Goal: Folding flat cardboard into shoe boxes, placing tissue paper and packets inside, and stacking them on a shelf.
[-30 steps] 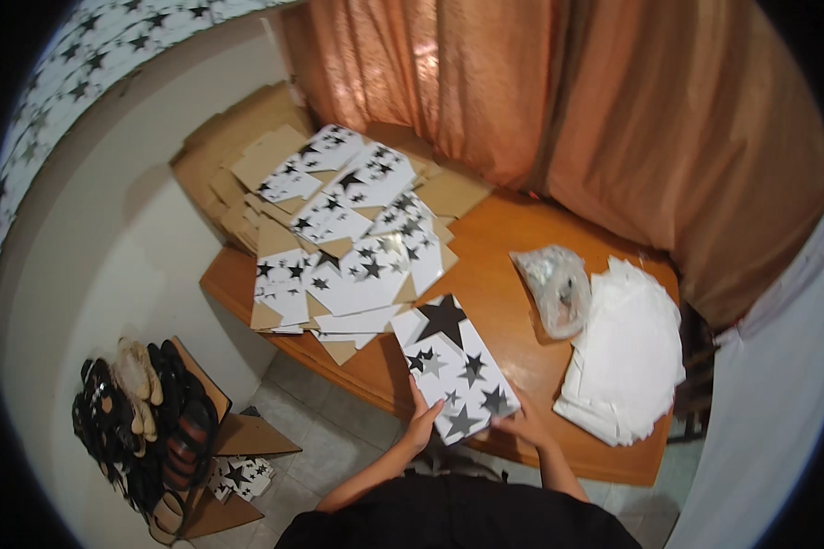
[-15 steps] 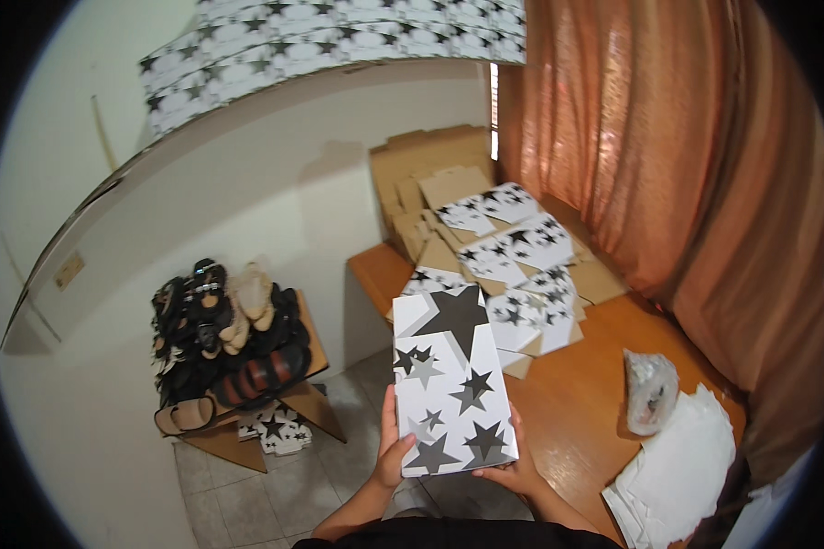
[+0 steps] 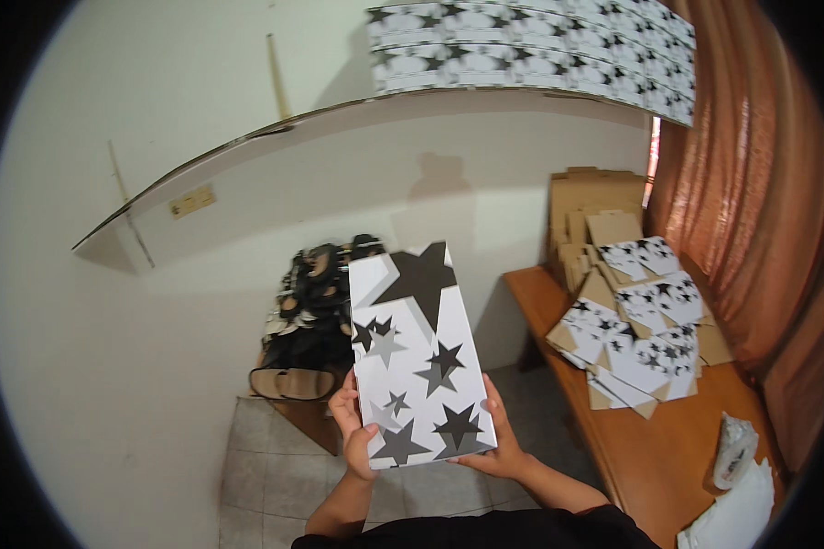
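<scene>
A white shoebox (image 3: 412, 366) printed with black and grey stars is held up in front of me, its lid face turned toward me. My left hand (image 3: 354, 428) grips its lower left edge, thumb over the top face. On the lower right corner, my right hand (image 3: 496, 437) holds the box with its fingers partly hidden underneath. Behind the box's left side, a pile of shoes and sandals (image 3: 311, 320) lies on a low stand, partly covered from view.
A shelf (image 3: 275, 131) along the wall bears stacked star-printed boxes (image 3: 531, 46). On the wooden table (image 3: 604, 430) at right lie flat star-printed cardboard pieces (image 3: 645, 320), a clear plastic bag (image 3: 735, 450) and white paper sheets (image 3: 737, 512). An orange curtain (image 3: 742, 183) hangs behind.
My view has swung left, so the table, shelf boxes and shoes sit farther right in the picture. The shoebox, still in both hands, now overlaps the shoe pile.
</scene>
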Demonstrator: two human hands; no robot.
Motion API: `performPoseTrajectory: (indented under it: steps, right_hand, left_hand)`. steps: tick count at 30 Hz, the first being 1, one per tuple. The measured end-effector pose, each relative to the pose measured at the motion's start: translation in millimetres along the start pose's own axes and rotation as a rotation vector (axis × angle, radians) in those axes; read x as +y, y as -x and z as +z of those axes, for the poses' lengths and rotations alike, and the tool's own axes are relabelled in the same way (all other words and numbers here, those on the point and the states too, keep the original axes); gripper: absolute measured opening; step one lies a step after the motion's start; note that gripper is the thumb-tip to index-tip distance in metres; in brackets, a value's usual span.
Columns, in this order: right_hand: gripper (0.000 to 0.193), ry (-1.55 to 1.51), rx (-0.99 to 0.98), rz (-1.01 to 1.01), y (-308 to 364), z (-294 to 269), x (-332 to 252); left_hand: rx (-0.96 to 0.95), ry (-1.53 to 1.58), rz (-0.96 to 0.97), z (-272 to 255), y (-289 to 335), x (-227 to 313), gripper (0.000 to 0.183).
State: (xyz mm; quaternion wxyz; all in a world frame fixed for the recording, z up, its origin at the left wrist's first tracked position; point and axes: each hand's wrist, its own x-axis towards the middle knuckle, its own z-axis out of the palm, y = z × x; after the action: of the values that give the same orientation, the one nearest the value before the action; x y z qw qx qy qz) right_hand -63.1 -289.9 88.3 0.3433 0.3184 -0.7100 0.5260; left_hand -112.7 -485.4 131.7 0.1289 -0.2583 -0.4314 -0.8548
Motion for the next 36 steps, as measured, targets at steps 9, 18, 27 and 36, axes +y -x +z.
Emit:
performPoseTrajectory:
  steps: [9,18,27,36]
  right_hand:
    - [0.103,-0.019,-0.046,-0.206,-118.4,120.0,23.2]
    - [0.100,0.037,-0.089,-0.443,-241.6,159.3,35.6]
    - [0.122,0.324,0.107,-0.556,-411.2,72.5,66.9]
    - [0.098,0.417,0.280,-0.809,-569.9,-75.0,41.0]
  left_hand:
    - [0.021,-0.143,0.333,-89.8,-95.6,97.2,0.061]
    - [-0.186,-0.361,0.618,-121.6,-179.2,144.6,0.096]
    - [-0.640,-0.388,0.829,-35.0,-367.7,163.2,0.115]
    - [-0.511,-0.073,0.987,129.4,-533.9,138.2,0.090]
